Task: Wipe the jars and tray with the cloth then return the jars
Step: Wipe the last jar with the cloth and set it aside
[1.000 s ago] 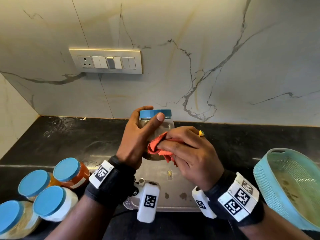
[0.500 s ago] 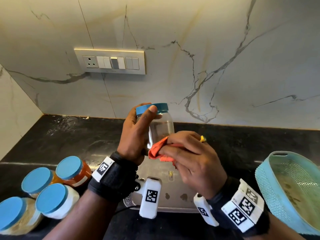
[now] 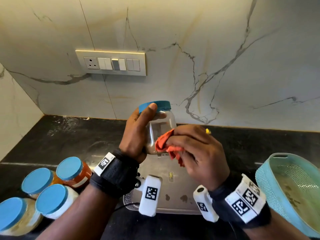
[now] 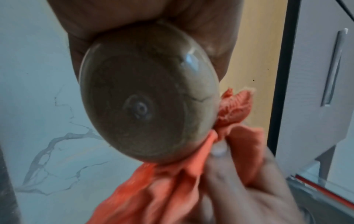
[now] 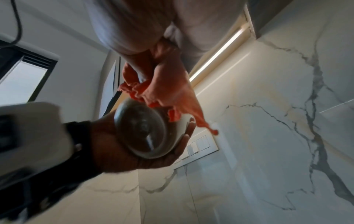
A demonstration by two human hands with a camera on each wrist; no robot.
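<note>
My left hand [image 3: 136,134] grips a jar [image 3: 161,125] mid-frame, my right hand [image 3: 199,153] pinches the cloth [image 3: 164,144] on it; tray [image 3: 174,191] unwiped, four jars [image 3: 50,187] wait lower left.

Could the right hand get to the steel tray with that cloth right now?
Probably yes: the right hand grips the cloth just above the tray, whose surface lies bare below.

I read this as a home kitchen: dark stone bench [image 3: 72,135] against a veined marble wall [image 3: 225,49], wall switch plate with socket [image 3: 110,62], blue-lidded food jars [image 3: 52,184], teal plastic basket [image 3: 270,187].
</note>
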